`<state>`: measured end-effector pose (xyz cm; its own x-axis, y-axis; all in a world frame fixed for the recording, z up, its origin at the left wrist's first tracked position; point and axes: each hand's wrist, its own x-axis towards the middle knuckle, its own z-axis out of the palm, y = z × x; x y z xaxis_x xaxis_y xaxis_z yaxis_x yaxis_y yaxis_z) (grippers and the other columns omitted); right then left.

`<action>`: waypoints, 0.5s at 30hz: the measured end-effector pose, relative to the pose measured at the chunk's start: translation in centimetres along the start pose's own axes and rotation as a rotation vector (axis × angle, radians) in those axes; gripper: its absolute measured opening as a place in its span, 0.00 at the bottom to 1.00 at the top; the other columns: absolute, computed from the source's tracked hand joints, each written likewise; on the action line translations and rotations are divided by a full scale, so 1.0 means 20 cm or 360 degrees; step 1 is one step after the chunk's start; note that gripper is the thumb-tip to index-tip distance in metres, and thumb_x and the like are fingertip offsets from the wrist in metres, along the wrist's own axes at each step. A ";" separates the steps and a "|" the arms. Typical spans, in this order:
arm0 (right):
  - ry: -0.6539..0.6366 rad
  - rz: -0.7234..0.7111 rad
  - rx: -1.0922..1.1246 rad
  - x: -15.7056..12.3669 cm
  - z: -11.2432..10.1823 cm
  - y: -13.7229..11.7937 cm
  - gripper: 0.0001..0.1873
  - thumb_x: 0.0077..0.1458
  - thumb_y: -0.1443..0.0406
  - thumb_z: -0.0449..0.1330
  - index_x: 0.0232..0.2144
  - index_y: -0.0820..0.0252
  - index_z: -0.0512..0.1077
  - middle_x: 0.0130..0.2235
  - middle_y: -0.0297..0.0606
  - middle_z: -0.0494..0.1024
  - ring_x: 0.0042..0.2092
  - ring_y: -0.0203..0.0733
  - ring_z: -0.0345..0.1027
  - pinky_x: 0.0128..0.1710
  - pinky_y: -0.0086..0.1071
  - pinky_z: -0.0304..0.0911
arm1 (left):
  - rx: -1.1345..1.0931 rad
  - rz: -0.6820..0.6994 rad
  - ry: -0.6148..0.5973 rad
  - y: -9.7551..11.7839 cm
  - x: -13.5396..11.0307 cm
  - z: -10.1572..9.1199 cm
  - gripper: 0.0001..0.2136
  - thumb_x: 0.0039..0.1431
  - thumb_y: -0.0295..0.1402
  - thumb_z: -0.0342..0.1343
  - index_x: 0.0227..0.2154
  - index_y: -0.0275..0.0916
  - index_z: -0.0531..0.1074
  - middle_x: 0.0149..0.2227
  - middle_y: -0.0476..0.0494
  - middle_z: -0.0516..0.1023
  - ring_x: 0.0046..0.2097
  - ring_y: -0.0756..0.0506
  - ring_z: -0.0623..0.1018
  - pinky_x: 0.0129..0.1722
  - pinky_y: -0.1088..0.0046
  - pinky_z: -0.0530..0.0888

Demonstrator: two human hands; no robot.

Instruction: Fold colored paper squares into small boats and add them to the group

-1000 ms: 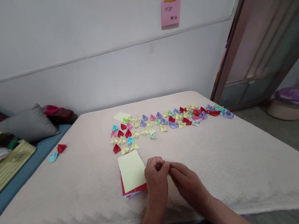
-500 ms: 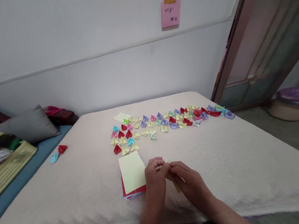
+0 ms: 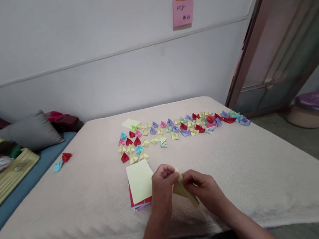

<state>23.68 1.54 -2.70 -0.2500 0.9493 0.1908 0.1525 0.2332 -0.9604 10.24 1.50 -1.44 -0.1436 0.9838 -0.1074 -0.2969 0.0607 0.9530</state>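
Observation:
My left hand and my right hand meet over the near edge of the table, both pinching a small yellow paper piece that is partly folded and tilted between the fingertips. Just left of my left hand lies a stack of paper sheets with a pale yellow sheet on top and red ones beneath. Farther back, several small folded paper shapes in red, yellow, purple, pink and blue are spread in a band across the table.
The table wears a cream textured cloth. Two folded pieces, red and blue, lie on a blue surface at left, near a grey cushion and a yellow box. A pink note hangs on the wall. A door frame stands at right.
The yellow paper piece has come more into view between my fingers, and both hands have lifted slightly and shifted a little to the right.

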 end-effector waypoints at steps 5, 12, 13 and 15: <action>0.0040 0.0264 0.0360 0.02 -0.01 0.03 0.03 0.43 0.69 0.60 0.22 0.60 0.68 0.23 0.29 0.68 0.26 0.33 0.58 0.26 0.27 0.52 | -0.0128 -0.0019 -0.0032 0.01 0.01 -0.01 0.15 0.41 0.23 0.59 0.34 0.38 0.66 0.25 0.54 0.70 0.27 0.54 0.68 0.28 0.79 0.62; 0.0097 0.0369 0.0509 0.02 -0.01 0.01 0.05 0.42 0.66 0.63 0.22 0.61 0.69 0.22 0.28 0.67 0.26 0.32 0.57 0.26 0.27 0.50 | 0.0096 0.0058 -0.0105 0.00 0.02 -0.01 0.17 0.42 0.24 0.59 0.39 0.37 0.67 0.26 0.53 0.69 0.27 0.53 0.67 0.27 0.78 0.62; 0.0101 0.0371 0.0513 0.02 -0.01 0.01 0.06 0.42 0.66 0.63 0.22 0.61 0.69 0.22 0.28 0.67 0.26 0.32 0.57 0.26 0.27 0.50 | 0.0114 0.0058 -0.0107 0.00 0.02 -0.01 0.17 0.42 0.24 0.59 0.39 0.37 0.67 0.26 0.53 0.69 0.27 0.53 0.67 0.27 0.78 0.62; 0.0106 0.0371 0.0529 0.01 -0.01 0.01 0.06 0.42 0.66 0.64 0.22 0.61 0.69 0.22 0.28 0.68 0.26 0.33 0.58 0.27 0.27 0.51 | 0.0138 0.0072 -0.0125 0.00 0.01 0.00 0.19 0.42 0.24 0.60 0.40 0.37 0.66 0.26 0.54 0.68 0.27 0.54 0.66 0.27 0.78 0.62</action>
<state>23.74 1.87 -2.72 -0.1812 0.9827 -0.0377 -0.1224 -0.0606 -0.9906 10.15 1.73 -1.44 -0.0795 0.9958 -0.0445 -0.2083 0.0270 0.9777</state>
